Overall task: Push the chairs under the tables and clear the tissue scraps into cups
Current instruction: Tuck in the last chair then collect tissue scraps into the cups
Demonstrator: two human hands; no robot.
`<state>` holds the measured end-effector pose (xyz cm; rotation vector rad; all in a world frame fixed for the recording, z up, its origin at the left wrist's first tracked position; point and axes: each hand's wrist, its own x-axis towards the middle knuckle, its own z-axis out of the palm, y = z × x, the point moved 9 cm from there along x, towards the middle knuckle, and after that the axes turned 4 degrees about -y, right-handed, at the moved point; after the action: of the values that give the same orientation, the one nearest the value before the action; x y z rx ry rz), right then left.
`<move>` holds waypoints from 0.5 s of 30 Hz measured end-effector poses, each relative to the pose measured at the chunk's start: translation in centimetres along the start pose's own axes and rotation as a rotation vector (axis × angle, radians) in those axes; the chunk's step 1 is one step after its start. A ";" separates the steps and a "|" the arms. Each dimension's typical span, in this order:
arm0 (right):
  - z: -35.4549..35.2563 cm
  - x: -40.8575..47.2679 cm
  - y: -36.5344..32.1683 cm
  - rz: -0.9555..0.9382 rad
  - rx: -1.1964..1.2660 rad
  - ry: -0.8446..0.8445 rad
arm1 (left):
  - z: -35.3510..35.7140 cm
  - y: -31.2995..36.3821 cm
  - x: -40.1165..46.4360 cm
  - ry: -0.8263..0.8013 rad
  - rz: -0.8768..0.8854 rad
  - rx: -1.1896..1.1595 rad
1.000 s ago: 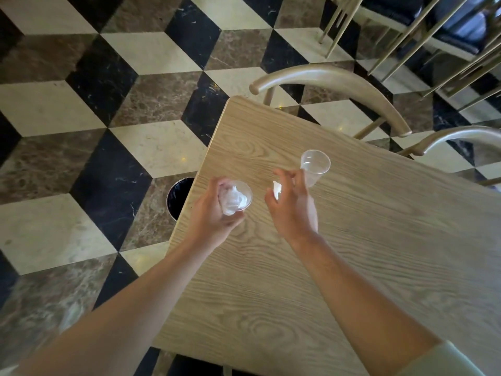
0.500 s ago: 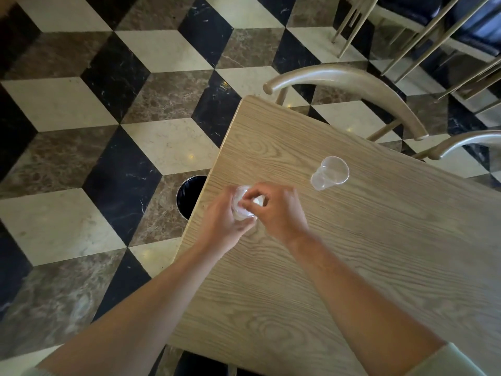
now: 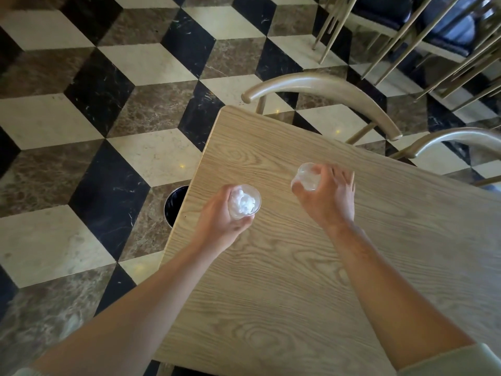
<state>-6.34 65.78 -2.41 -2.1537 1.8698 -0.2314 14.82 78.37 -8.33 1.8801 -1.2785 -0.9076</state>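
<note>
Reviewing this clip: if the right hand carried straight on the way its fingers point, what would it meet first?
The right hand already grips the clear empty cup. Past that lies bare table, then probably the curved chair back beyond the far edge, though depth is unclear.

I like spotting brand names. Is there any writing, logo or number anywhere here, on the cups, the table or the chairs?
None can be read.
Cup with tissue in the left hand: clear, no print visible.
Second cup in the right hand: clear, blurred, no print visible.
Table and chairs: plain wood, no labels.
</note>
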 end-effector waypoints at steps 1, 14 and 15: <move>1.1 0.2 0.7 0.012 -0.132 -0.114 | 0.1 0.3 0.0 0.002 0.008 -0.004; 1.3 -5.5 -8.5 -0.380 0.348 -0.529 | -1.3 0.5 -1.5 0.017 0.098 0.104; 2.2 -6.3 -9.7 -0.412 0.275 -0.591 | -1.6 0.6 -1.8 0.007 0.107 0.122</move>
<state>2.54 73.38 -1.06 -2.0870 1.0088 0.0657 15.40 80.15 -6.71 1.8852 -1.4453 -0.7822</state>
